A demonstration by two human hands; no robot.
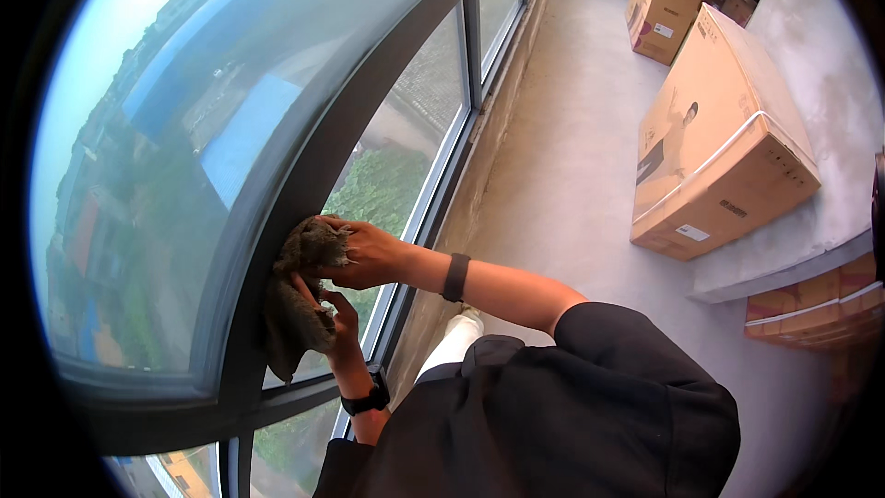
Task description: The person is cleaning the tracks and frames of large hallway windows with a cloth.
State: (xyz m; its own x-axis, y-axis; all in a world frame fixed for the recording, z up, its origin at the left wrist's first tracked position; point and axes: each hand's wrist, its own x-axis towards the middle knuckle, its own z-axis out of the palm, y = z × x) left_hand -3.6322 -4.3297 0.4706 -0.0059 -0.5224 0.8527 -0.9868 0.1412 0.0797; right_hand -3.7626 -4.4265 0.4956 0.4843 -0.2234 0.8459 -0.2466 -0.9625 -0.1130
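A worn brown-grey cloth (297, 332) is bunched against the dark window frame (318, 161). My right hand (373, 254) grips its upper part, with the fingers curled into the folds. Below it, my left hand (343, 325) holds the cloth's lower part, its thumb and fingers partly hidden in the fabric. The cloth hangs down to a loose corner along the frame. The large window pane (147, 221) lies to the left of both hands and shows blurred buildings and greenery.
Lower panes with a sill (452, 171) run along the wall beside me. A pale concrete floor (572, 129) stretches ahead. Large strapped cardboard boxes, one big box (719, 148) nearest, stand at the right beside a grey pillar (830, 65). More boxes (816, 304) lie at the far right.
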